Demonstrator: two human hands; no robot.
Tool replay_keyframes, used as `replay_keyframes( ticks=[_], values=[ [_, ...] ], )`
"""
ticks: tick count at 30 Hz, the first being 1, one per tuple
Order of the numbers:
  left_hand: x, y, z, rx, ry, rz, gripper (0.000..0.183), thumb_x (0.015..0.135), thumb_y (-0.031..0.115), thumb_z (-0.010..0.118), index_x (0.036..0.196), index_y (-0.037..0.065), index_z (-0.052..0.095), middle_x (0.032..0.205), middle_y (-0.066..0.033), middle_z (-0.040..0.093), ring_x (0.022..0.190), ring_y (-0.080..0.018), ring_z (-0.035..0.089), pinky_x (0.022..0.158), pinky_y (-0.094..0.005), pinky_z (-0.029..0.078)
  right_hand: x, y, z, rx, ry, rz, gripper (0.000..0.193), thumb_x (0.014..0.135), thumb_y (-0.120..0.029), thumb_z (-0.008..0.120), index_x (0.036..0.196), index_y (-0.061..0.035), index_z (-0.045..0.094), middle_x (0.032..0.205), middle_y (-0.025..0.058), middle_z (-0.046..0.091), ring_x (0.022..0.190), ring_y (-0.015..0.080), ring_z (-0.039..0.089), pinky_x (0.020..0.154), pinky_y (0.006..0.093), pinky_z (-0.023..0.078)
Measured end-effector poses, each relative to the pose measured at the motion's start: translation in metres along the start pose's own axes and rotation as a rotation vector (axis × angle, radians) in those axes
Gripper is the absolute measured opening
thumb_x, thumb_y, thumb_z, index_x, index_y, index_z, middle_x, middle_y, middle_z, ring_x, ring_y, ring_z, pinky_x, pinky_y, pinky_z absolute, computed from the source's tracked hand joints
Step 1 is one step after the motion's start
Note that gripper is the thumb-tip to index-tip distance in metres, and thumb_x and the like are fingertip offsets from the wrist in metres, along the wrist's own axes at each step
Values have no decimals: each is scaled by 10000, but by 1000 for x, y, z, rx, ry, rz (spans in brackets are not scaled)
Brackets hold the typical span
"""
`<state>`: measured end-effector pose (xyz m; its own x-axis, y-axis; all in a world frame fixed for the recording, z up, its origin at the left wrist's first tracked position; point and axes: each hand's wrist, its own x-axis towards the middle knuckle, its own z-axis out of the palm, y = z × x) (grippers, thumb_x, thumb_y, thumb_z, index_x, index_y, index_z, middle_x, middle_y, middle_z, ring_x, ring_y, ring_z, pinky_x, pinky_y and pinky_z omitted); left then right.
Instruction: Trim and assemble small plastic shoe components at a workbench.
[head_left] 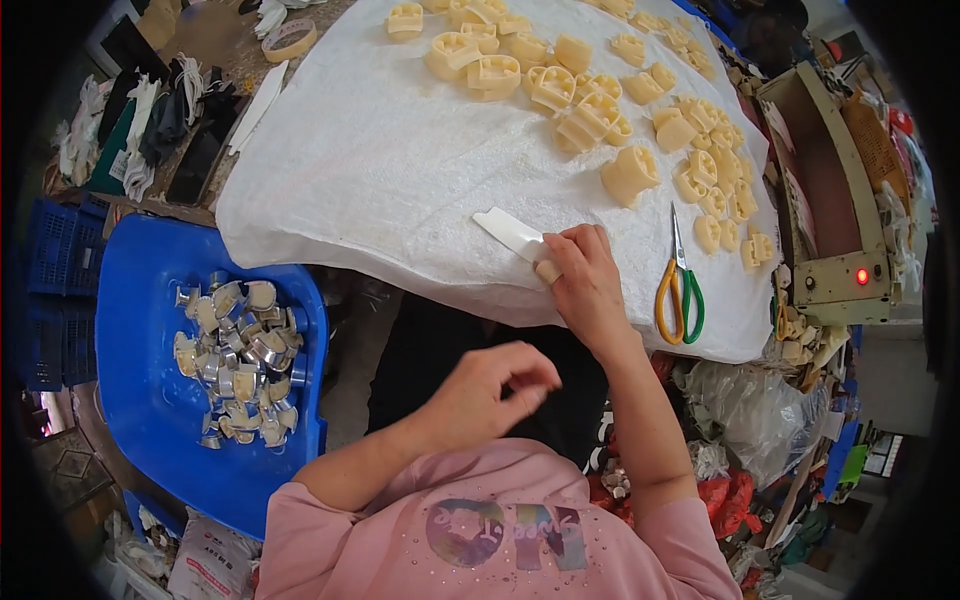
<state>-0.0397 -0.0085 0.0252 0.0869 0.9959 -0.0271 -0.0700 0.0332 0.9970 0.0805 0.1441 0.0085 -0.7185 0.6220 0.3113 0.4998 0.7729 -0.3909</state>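
"Holding what, in the right hand [587,283]?"

"Seemingly grasping the near end of a white blade [510,235], on or just above the sheet [370,170], by its near edge. Partly hidden under the fingers."

"And in the left hand [490,390]?"

"Nothing visible. Hanging loosely curled, nearer than the sheet, thumb apart from fingers."

"Touching any yellow pieces [630,175]?"

"No. Lying beyond the blade, clustered across the sheet's far and right parts."

"Using the scissors [682,262]?"

"Not at this moment. Lying to the right of the right hand, handles toward the near edge."

"How far along, judging by what shows?"

"Hard to say. Probably between pieces, with neither hand on one. Plenty left lying about; impossible to tell finished from untouched."

"And farther out?"

"To the left, a blue tub [150,350], partly filled with metal-and-cream parts [240,370]. To the far left, a tape roll [289,42]. To the right, a box with a lit red lamp [862,275]."
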Motion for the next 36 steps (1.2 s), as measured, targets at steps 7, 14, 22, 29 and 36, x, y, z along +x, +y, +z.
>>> replay_keyframes(
  ticks=[7,14,22,29,36],
  values=[
    [7,-32,-12,6,135,-109,179,843,35,548,1009,-20,584,901,-73,631,788,-111,593,751,-237,473,-3,-7,0,-147,-4,-76,234,702,-51,622,929,-2,593,899,116,510,862,285,495,748,372,439],
    [16,-41,-9,-160,230,-191,253,926,141,490,1114,-23,528,968,-88,602,853,-120,573,765,-253,473,-21,-9,0,-183,-38,-151,253,633,-49,628,881,-28,582,878,103,499,827,267,495,691,374,430],
    [41,-30,5,-564,225,-168,413,994,261,341,1240,-51,453,1019,-101,586,818,-139,582,696,-266,484,-23,-26,-30,48,-84,-195,389,559,-86,690,927,-50,571,1006,102,519,927,291,494,780,386,423],
    [51,-18,-2,-656,324,-77,455,998,241,283,1300,-85,381,959,-147,600,781,-165,579,652,-280,467,7,75,-64,307,228,271,746,686,-34,716,1347,-113,380,1284,129,424,1149,278,466,957,380,398],
    [45,-17,-5,-683,352,-80,447,994,237,293,1285,-85,403,939,-158,602,777,-177,576,657,-293,457,44,114,-56,605,33,402,874,680,28,660,1429,-176,259,1377,143,335,1222,292,427,1002,394,391]
  ],
)
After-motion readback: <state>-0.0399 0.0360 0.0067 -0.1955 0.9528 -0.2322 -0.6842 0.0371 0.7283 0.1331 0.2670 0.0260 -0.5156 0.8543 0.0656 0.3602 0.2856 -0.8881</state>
